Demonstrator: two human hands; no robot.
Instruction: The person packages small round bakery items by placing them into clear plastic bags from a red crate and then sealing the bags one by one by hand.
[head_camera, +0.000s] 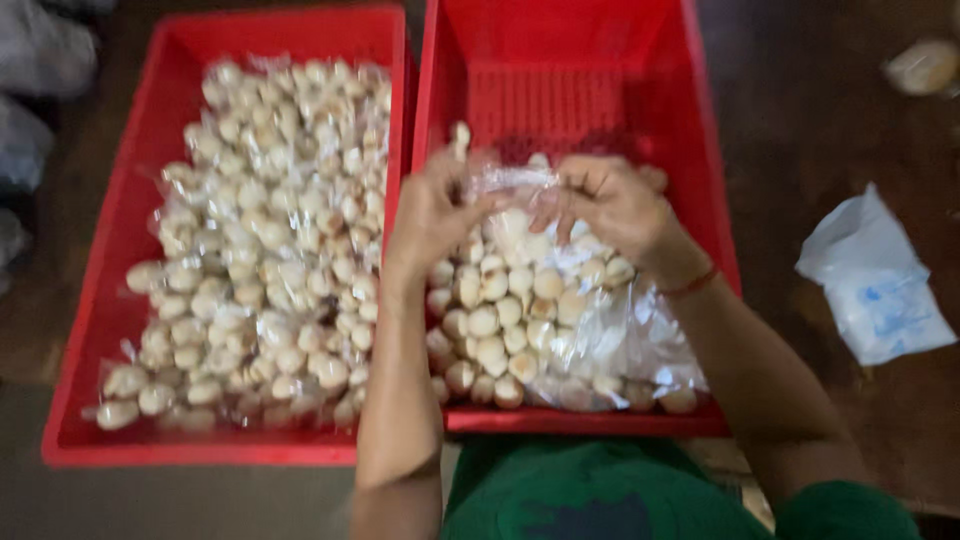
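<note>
Nearest you, at 6 o'clock, your green top fills the bottom edge, and both forearms run up from it into the right crate.

Just past the near wall of that crate lie clear packets of small pale round pieces, bunched at its near end (the picture is blurred, so what the pieces are I cannot tell). Your hands meet over them. Your left hand is curled, fingers pinched on the top of one bag at about 11 o'clock from the pile. Your right hand, a red band on its wrist, is closed on the same bag's top from the 1 o'clock side, fingers bent inward. The bag stands between the two hands, touching both, its clear film gathered at the neck.

By my reading, the step in hand is working the mouth of this bag: gathering or twisting it. The next move seems to call for a firm pinch at the neck with one hand while the other turns or folds the film, without letting pieces slip out.

Farther off, the far half of the right crate is bare red mesh. At 10 o'clock, the left crate, touching the right one, is heaped with packets. At 3 o'clock a white plastic bag lies on the dark table, well apart from the crates.
</note>
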